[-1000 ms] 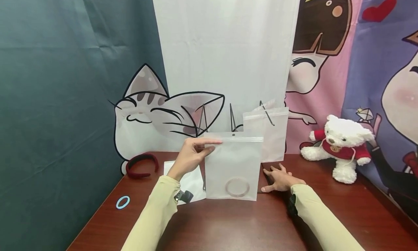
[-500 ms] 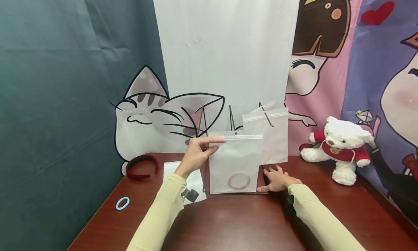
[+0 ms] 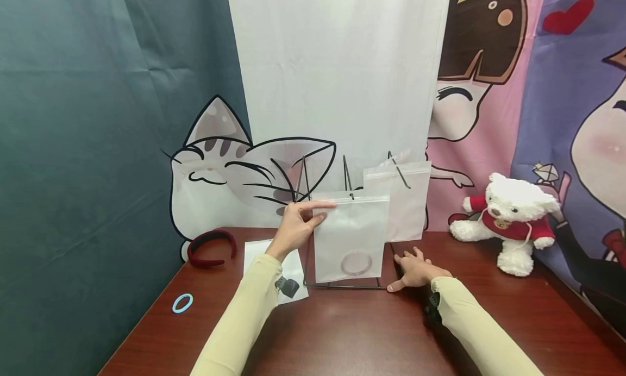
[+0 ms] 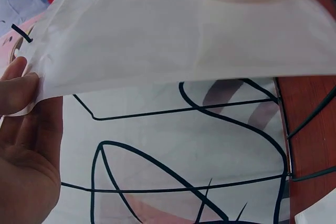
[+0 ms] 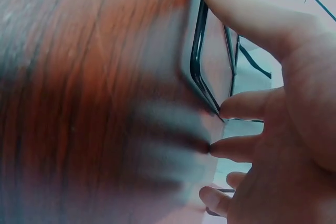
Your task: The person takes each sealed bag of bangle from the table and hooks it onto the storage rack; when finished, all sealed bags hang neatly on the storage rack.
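Note:
My left hand (image 3: 295,229) pinches the upper left edge of a white frosted zip bag (image 3: 349,232). Inside the bag, near its bottom, a pale pink ring (image 3: 356,263) shows through. A dark hook tip shows at the hole in the bag's top edge. Behind the bag stands a black wire rack (image 3: 342,287) with hooks. My right hand (image 3: 415,270) lies with its fingers spread at the rack's base; in the right wrist view the thumb (image 5: 236,6) touches the corner of the base wire (image 5: 197,51). In the left wrist view the left thumb (image 4: 18,93) presses on the bag.
Another frosted bag (image 3: 403,207) hangs on the rack's right hook. A white sheet or bag (image 3: 254,251) lies behind the left wrist. A dark red headband (image 3: 212,248) and a light blue ring (image 3: 182,303) lie at the left. A white teddy bear (image 3: 518,218) sits at the right.
The left hand has moved slightly right and away from me with the bag, whose bottom edge has risen. The hook tip now shows at its hole. The right hand stays almost still.

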Demonstrator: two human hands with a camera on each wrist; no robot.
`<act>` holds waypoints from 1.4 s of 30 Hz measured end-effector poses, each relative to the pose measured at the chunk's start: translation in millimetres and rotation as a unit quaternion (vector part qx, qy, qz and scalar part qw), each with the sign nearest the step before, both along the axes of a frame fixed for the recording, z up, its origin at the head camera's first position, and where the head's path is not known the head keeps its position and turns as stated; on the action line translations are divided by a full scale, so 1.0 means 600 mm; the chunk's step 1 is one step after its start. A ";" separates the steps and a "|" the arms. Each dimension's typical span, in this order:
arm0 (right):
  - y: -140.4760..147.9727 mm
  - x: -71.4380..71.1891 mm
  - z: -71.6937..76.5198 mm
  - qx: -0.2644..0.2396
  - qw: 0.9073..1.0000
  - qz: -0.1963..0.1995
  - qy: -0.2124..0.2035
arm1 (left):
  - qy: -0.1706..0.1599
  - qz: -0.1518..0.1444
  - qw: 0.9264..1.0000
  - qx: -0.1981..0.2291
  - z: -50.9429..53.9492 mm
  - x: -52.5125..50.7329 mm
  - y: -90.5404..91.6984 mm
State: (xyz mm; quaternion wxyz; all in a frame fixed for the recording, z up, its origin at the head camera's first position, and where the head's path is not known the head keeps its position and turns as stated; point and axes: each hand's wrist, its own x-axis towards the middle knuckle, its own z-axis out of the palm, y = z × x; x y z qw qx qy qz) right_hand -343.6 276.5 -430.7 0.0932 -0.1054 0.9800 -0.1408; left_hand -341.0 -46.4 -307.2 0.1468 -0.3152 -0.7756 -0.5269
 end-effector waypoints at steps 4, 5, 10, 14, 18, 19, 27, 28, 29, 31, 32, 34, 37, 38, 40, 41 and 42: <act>0.002 -0.003 0.000 -0.005 1.000 -0.003 0.005 | -0.007 0.008 1.000 -0.007 0.021 0.013 0.007; 0.002 -0.004 0.000 -0.009 1.000 -0.005 0.005 | -0.008 0.008 1.000 -0.008 0.025 0.014 0.008; -0.002 -0.007 0.002 -0.014 1.000 -0.009 0.007 | -0.023 -0.005 0.999 -0.026 0.016 -0.017 0.006; -0.003 -0.012 0.000 -0.006 1.000 -0.010 0.014 | -0.025 -0.013 0.999 -0.038 -0.007 -0.057 0.003; -0.003 -0.015 0.000 -0.003 1.000 -0.010 0.016 | -0.026 -0.016 0.999 -0.032 -0.010 -0.071 0.008; -0.004 -0.015 0.000 -0.003 1.000 -0.011 0.016 | -0.025 -0.019 0.999 -0.031 -0.010 -0.076 0.010; -0.001 -0.019 -0.009 -0.008 1.000 -0.015 0.019 | -0.015 -0.025 0.999 -0.023 -0.015 -0.105 0.019; 0.000 -0.020 -0.009 -0.009 1.000 -0.015 0.019 | -0.013 -0.023 0.999 -0.025 -0.015 -0.108 0.020; 0.000 -0.020 -0.010 -0.010 1.000 -0.015 0.019 | -0.012 -0.021 0.999 -0.025 -0.015 -0.111 0.021; 0.001 -0.019 -0.010 -0.016 1.000 -0.017 0.018 | -0.012 -0.016 0.999 -0.028 -0.016 -0.115 0.024; 0.001 -0.019 -0.010 -0.020 0.999 -0.019 0.017 | -0.013 -0.012 0.999 -0.029 -0.016 -0.118 0.025; 0.001 -0.019 -0.011 -0.024 0.999 -0.017 0.018 | -0.016 -0.004 0.999 -0.035 -0.016 -0.121 0.028; 0.002 -0.019 -0.010 -0.035 0.999 -0.010 0.015 | -0.020 0.007 0.999 -0.043 -0.015 -0.125 0.030; 0.001 -0.019 -0.010 -0.037 0.999 -0.006 0.014 | -0.022 0.011 0.999 -0.047 -0.015 -0.126 0.030; 0.001 -0.020 -0.010 -0.040 0.999 -0.001 0.014 | -0.021 0.015 0.998 -0.050 -0.015 -0.129 0.031; 0.001 -0.019 -0.010 -0.040 0.999 -0.001 0.014 | -0.021 0.017 0.998 -0.053 -0.016 -0.130 0.032; 0.002 -0.019 -0.009 -0.041 0.999 -0.003 0.014 | -0.021 0.017 0.998 -0.054 -0.016 -0.130 0.032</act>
